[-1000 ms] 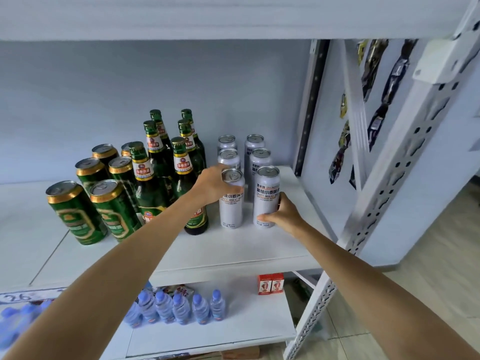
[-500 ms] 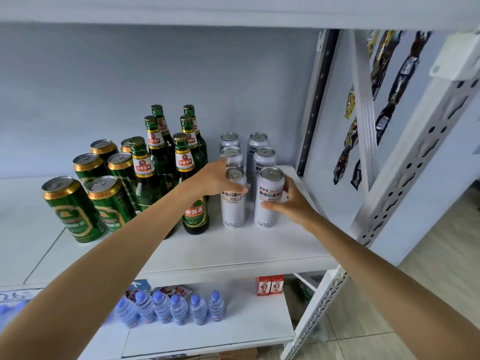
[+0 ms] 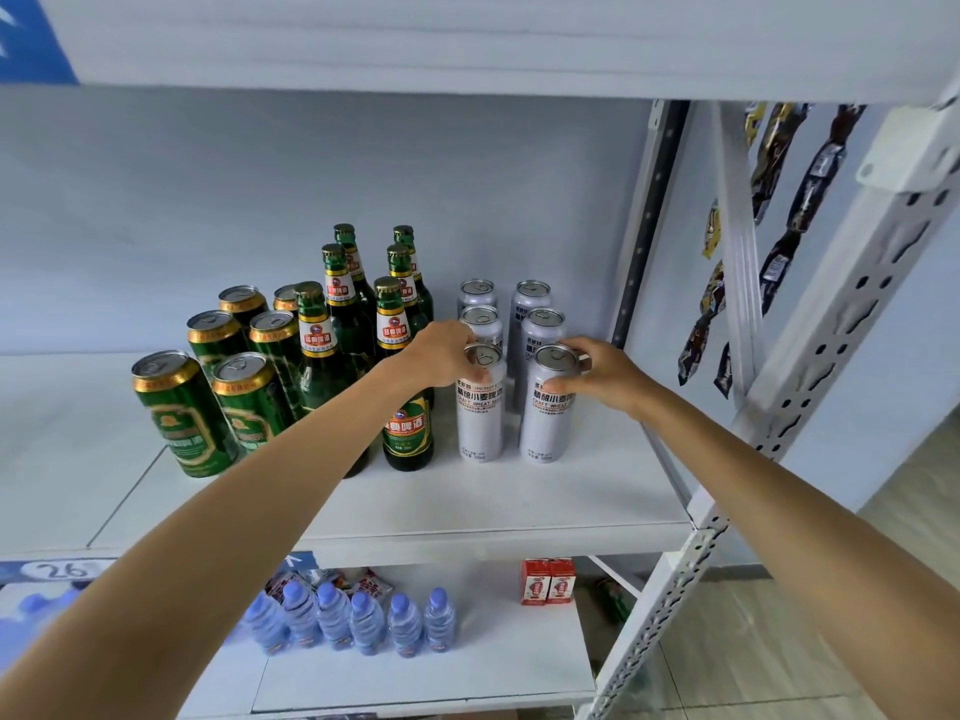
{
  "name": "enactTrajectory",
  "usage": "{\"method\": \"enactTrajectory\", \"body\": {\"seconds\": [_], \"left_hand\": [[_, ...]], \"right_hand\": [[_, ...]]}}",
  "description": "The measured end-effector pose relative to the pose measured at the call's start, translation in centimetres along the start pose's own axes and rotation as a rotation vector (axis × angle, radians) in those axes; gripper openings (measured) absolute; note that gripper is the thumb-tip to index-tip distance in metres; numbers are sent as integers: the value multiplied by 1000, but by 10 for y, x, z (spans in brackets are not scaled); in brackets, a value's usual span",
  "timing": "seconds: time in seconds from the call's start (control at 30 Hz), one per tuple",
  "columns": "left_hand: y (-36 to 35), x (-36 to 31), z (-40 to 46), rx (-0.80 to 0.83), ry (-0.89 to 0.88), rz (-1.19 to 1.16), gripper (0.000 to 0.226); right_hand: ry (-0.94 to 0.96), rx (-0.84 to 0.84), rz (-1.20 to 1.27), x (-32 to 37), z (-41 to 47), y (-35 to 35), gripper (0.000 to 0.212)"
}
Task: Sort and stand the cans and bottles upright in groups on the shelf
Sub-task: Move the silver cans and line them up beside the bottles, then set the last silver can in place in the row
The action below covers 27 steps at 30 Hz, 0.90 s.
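On the white shelf (image 3: 467, 506) your groups stand upright: green cans (image 3: 182, 413) at the left, green bottles (image 3: 353, 324) in the middle, silver cans in two rows at the right. Your left hand (image 3: 441, 356) curls its fingers round the top of the near left silver can (image 3: 480, 407). Your right hand (image 3: 597, 374) grips the near right silver can (image 3: 548, 413) just beside it, thumb across the front.
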<state>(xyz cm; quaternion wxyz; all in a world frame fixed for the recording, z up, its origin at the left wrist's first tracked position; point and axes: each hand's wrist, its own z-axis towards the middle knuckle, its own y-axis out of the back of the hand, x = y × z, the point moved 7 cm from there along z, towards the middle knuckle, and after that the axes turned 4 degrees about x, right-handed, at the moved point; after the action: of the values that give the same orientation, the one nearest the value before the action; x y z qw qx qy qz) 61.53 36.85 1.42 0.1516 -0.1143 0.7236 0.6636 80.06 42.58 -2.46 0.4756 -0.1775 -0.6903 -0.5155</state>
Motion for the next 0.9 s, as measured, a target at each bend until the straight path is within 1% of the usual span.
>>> {"method": "enactTrajectory", "body": {"seconds": [0.07, 0.13, 0.17, 0.2, 0.27, 0.33, 0.37, 0.4, 0.43, 0.47, 0.53, 0.57, 0.6, 0.67, 0.77, 0.83, 0.9], "left_hand": [[6, -4, -5, -26, -10, 59, 49], [30, -10, -19, -145, -52, 103, 53], [47, -13, -29, -223, -82, 109, 51], [67, -14, -42, -305, -113, 94, 47], [107, -9, -72, -450, -165, 20, 32], [140, 8, -96, -580, -163, 14, 23], [153, 21, -104, -638, -134, 53, 24], [162, 35, -108, -661, -87, 90, 28], [165, 52, -107, -627, -23, 102, 34], [163, 70, -104, -538, 44, 85, 42], [145, 98, -93, -297, 143, 17, 53], [134, 107, -89, -207, 160, -14, 54], [125, 113, -87, -166, 159, -38, 52], [115, 120, -82, -202, 143, -81, 45], [112, 126, -80, -325, 130, -154, 38], [111, 126, -78, -364, 117, -132, 39], [109, 126, -78, -377, 106, -121, 41]], "right_hand": [[-11, 7, -67, 3, -2, 0, 70], [19, -24, -152, 13, -3, 3, 78], [62, -63, -188, 23, -3, 5, 76], [121, -112, -217, 39, -3, 7, 70], [243, -197, -257, 75, -1, 6, 55], [316, -180, -277, 111, 5, -7, 51], [338, -138, -284, 126, 11, -17, 52], [345, -81, -285, 140, 16, -29, 55], [332, -20, -276, 150, 22, -41, 59], [318, 31, -271, 160, 27, -53, 61], [300, 88, -273, 174, 36, -73, 63], [294, 93, -274, 178, 40, -81, 63], [287, 89, -277, 182, 44, -86, 63], [278, 79, -265, 185, 48, -93, 59], [299, 68, -235, 188, 51, -97, 40], [313, 62, -241, 190, 52, -98, 34], [315, 61, -244, 189, 51, -99, 33]]}}
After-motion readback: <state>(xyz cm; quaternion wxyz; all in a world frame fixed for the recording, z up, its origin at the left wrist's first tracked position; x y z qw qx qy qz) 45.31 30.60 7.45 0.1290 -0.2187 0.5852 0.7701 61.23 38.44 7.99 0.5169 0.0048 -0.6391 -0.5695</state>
